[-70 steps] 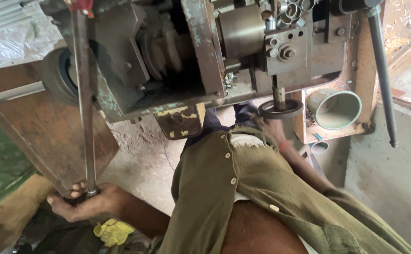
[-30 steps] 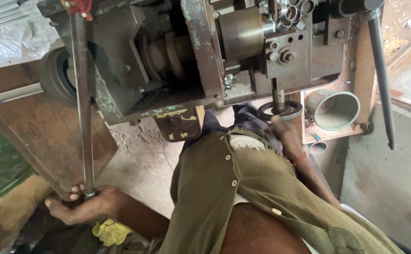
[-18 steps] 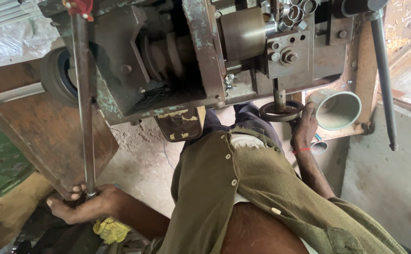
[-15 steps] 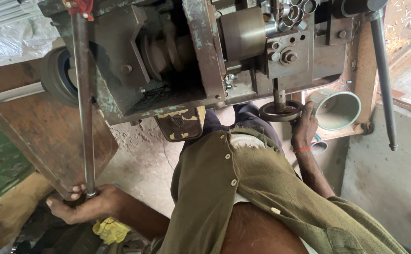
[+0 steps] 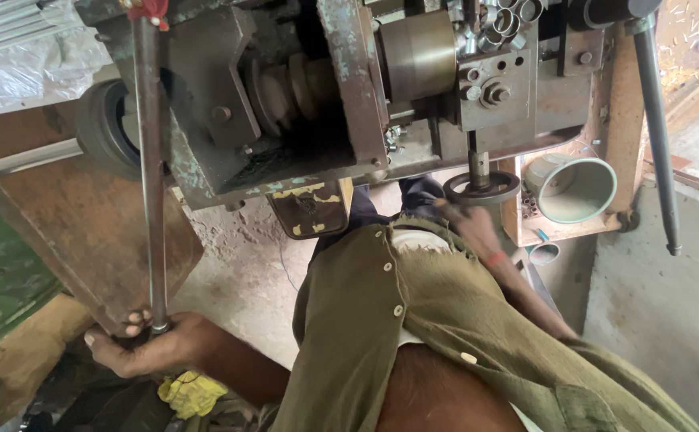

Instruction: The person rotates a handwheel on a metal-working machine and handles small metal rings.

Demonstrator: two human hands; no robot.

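My left hand is closed around the lower end of a long steel lever rod, which runs up to a red-tipped pivot at the top of the old grey-green machine. My right hand, blurred and wearing a red wrist thread, grips the near rim of a small dark handwheel. The wheel hangs on a short vertical shaft under the machine's front block. My olive shirt fills the lower middle.
A pale green metal cup sits on a wooden shelf right of the handwheel. A second long rod hangs at the far right. A rusty brown plate leans at left, a yellow rag lies below, and the floor is concrete.
My right hand has swung from the wheel's right side, by the green cup, back left under the wheel's near rim. The left hand stays on the lever rod's end.
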